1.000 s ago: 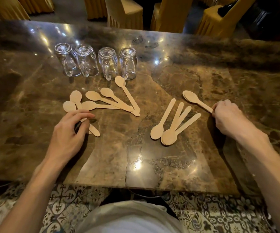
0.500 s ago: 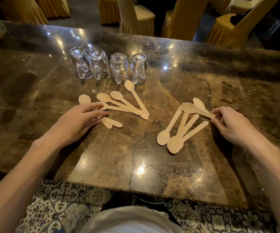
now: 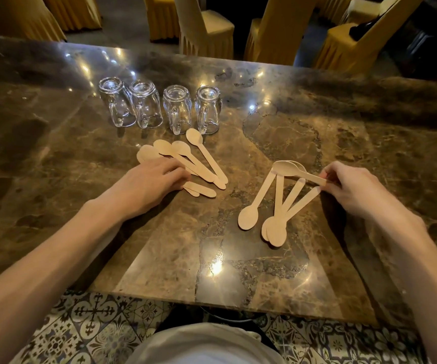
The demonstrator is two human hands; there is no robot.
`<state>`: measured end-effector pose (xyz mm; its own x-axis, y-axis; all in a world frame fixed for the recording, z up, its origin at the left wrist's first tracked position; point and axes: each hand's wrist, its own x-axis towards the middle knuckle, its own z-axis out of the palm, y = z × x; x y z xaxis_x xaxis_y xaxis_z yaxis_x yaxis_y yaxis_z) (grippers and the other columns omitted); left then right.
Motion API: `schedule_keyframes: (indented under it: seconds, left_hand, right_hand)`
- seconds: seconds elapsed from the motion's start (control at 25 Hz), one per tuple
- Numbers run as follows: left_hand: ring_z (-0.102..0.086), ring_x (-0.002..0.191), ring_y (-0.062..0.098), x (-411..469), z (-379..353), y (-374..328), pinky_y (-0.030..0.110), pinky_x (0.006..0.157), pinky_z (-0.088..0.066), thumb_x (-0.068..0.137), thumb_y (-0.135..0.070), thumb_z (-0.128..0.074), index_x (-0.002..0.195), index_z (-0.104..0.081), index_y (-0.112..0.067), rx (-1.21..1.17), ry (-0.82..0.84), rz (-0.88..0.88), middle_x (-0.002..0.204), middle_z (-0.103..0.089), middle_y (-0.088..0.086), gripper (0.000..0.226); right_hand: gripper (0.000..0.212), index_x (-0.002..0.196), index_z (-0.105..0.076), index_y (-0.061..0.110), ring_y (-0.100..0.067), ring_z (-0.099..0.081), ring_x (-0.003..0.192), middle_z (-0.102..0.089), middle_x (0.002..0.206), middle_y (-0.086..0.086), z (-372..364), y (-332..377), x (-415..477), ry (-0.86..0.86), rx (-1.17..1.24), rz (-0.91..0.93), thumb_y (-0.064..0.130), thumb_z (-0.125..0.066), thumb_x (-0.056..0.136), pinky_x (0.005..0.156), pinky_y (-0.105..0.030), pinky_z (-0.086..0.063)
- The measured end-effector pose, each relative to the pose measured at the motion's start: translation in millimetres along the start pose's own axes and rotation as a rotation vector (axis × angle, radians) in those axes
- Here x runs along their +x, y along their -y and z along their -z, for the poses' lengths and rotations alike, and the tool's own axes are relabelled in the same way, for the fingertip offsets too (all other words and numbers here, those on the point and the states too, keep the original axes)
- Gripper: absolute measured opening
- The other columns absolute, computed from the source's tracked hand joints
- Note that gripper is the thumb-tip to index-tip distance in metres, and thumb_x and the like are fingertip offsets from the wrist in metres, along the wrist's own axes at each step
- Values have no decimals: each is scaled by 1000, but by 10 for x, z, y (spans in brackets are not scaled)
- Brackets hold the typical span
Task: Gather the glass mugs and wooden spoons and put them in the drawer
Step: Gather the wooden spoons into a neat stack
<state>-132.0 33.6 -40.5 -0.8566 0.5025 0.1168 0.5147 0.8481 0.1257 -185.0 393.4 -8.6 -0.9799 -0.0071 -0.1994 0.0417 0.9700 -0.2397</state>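
Observation:
Several glass mugs (image 3: 159,106) stand upside down in a row at the back of the brown marble table (image 3: 238,271). Below them lies a fan of wooden spoons (image 3: 199,158). My left hand (image 3: 149,179) rests flat on the left end of that fan, its fingers pressing on spoon handles. To the right lies a second group of wooden spoons (image 3: 275,214), bowls toward me. My right hand (image 3: 348,185) pinches the handles of two spoons (image 3: 291,169) whose bowls lie across the tops of that group. No drawer is in view.
Chairs with yellow covers (image 3: 207,32) stand beyond the far table edge. Patterned floor tiles (image 3: 94,324) show below the near edge, beside my white-clothed lap (image 3: 207,345).
My left hand slid its spoons rightward into the fan by the mugs. My right hand dragged its spoons leftward onto the right group.

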Motion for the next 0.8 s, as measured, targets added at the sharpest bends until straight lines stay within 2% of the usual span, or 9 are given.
schedule_keyframes:
  seconds: [0.08, 0.16, 0.24, 0.36, 0.48, 0.6, 0.64, 0.72, 0.8]
  left_hand:
    - [-61, 94, 31, 5, 16, -23, 37, 80, -48, 91, -25, -49, 104, -61, -11, 42, 15, -10, 104, -65, 10, 22]
    - [-60, 93, 31, 55, 25, -88, 37, 80, -48, 93, -20, -51, 108, -60, -10, 5, 40, -4, 105, -64, 12, 21]
    - [-59, 95, 27, 141, 25, -194, 33, 80, -46, 95, -22, -47, 111, -60, -12, -157, 84, 24, 107, -62, 7, 22]
    - [-56, 95, 12, 305, 36, -378, 18, 76, -39, 93, -31, -50, 108, -61, -23, -382, 188, 43, 103, -59, -9, 21]
    - [-56, 102, 15, 395, -32, -492, 28, 84, -42, 91, -36, -53, 118, -60, -25, -336, 259, 15, 113, -62, -3, 30]
    - [-54, 109, 20, 335, -59, -489, 38, 91, -45, 89, -42, -54, 126, -56, -23, -276, 198, -10, 121, -59, 2, 42]
    - [-55, 108, 20, 300, -45, -451, 38, 91, -46, 87, -43, -55, 126, -57, -22, -265, 168, -25, 120, -60, 3, 44]
    - [-58, 105, 22, 236, -13, -359, 36, 88, -47, 85, -44, -58, 122, -61, -21, -191, 133, -37, 117, -63, 3, 44]
    - [-58, 103, 23, 172, 1, -292, 37, 86, -47, 85, -45, -57, 121, -62, -26, -158, 124, 5, 115, -63, 1, 41]
  right_hand:
    - [13, 92, -56, 30, -11, -54, 85, -60, 96, 7, 133, -28, -24, -17, 54, 179, 18, -59, 89, 71, -25, -47]
    - [16, 85, -59, 36, -1, -57, 83, -61, 90, 18, 265, 41, -63, 135, 97, 386, 21, -62, 86, 66, -16, -43]
    - [18, 82, -61, 41, 5, -58, 85, -62, 89, 22, 310, 178, -94, 342, 38, 548, 23, -64, 85, 68, -13, -41]
    - [18, 83, -64, 40, 9, -57, 85, -64, 87, 23, 235, 346, -67, 469, -57, 666, 23, -67, 84, 72, -12, -42]
    - [15, 93, -66, 36, 0, -56, 89, -65, 95, 18, 91, 414, -34, 377, -213, 732, 27, -69, 82, 81, -25, -48]
    - [34, 111, -60, 37, -11, -52, 106, -60, 115, 12, 45, 377, -43, 211, -260, 821, 26, -70, 80, 90, -29, -45]
    - [49, 121, -53, 39, -13, -47, 116, -54, 127, 10, 41, 353, -43, 195, -293, 841, 22, -69, 79, 97, -31, -42]
    - [90, 143, -22, 41, -16, -23, 140, -26, 152, 11, 8, 338, -48, 235, -449, 856, 11, -69, 72, 113, -36, -24]
    - [113, 146, 10, 38, -14, 6, 146, 4, 158, 14, -63, 389, -56, 289, -546, 859, 8, -68, 70, 117, -37, -3]
